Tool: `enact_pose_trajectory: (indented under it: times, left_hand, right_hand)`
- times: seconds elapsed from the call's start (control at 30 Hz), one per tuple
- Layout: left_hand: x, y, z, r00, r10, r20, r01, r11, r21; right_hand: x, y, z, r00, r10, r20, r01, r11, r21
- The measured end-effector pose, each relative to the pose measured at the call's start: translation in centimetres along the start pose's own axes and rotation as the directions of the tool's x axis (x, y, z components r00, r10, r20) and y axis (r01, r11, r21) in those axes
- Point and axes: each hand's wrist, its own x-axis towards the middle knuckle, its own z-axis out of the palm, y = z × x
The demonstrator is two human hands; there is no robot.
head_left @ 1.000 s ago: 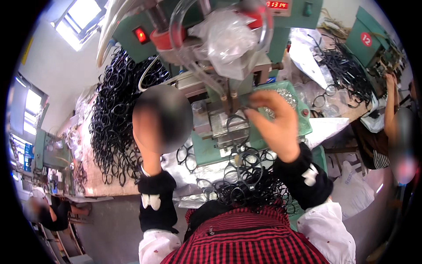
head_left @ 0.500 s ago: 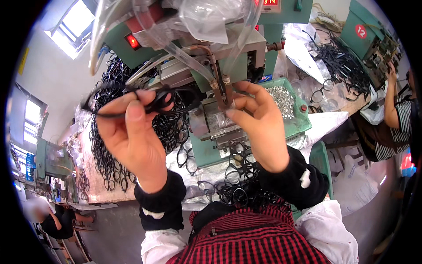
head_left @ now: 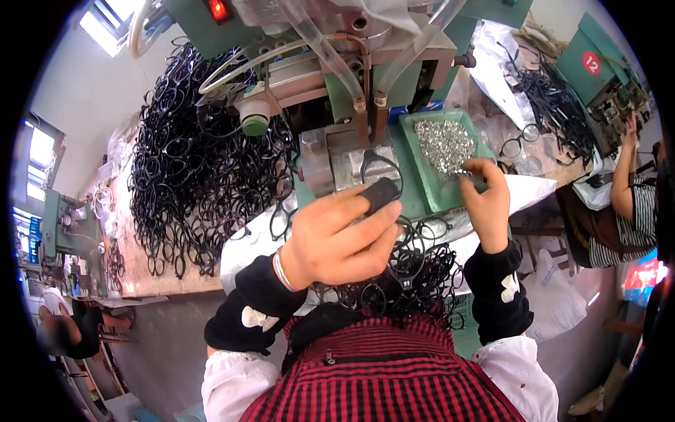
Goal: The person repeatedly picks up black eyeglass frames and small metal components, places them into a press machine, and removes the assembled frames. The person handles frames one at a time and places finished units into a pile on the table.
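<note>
My left hand point(head_left: 344, 239) is closed on a black eyeglass frame point(head_left: 399, 172), one round rim of it standing over the metal block point(head_left: 348, 167) of the machine. A dark rectangular piece point(head_left: 382, 195) sits at its fingertips; whether it is held or worn on a finger I cannot tell. My right hand point(head_left: 487, 204) pinches at the right edge of a heap of small silvery metal pieces point(head_left: 444, 145) in a green tray point(head_left: 430, 193). What lies between its fingertips is too small to make out.
A green press machine point(head_left: 337, 91) with clear tubes stands ahead. Black eyeglass frames pile up at left point(head_left: 190, 169) and near my lap point(head_left: 401, 281). Black strips point(head_left: 552, 105) lie at the far right, where a co-worker's arm point(head_left: 622, 183) reaches to another machine point(head_left: 598, 63).
My left hand has swung right and down with the eyeglass frame to the front of the metal block. My right hand has left the machine's tubes for the tray of metal pieces.
</note>
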Motion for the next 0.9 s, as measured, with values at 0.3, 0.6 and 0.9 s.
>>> enact_pose_trajectory:
  times: [0.3,0.6,0.9]
  left_hand:
    - [-2.8,5.8,-1.7,0.829,-0.555,0.067,0.548,0.784,-0.290]
    - [-6.5,-6.6,-8.6,0.704,-0.709,-0.042,0.499,0.452,0.740]
    - [-6.0,-11.7,-13.6,0.537,-0.794,-0.284,0.843,0.503,0.190]
  right_hand:
    - [0.0,-0.2,1.5,0.988,-0.150,0.023,0.147,0.904,-0.402]
    - [0.4,-2.8,1.4,0.993,0.011,-0.119,0.006,0.990,0.140]
    - [1.0,-3.3,1.7,0.998,0.029,-0.063,-0.020,0.990,0.139]
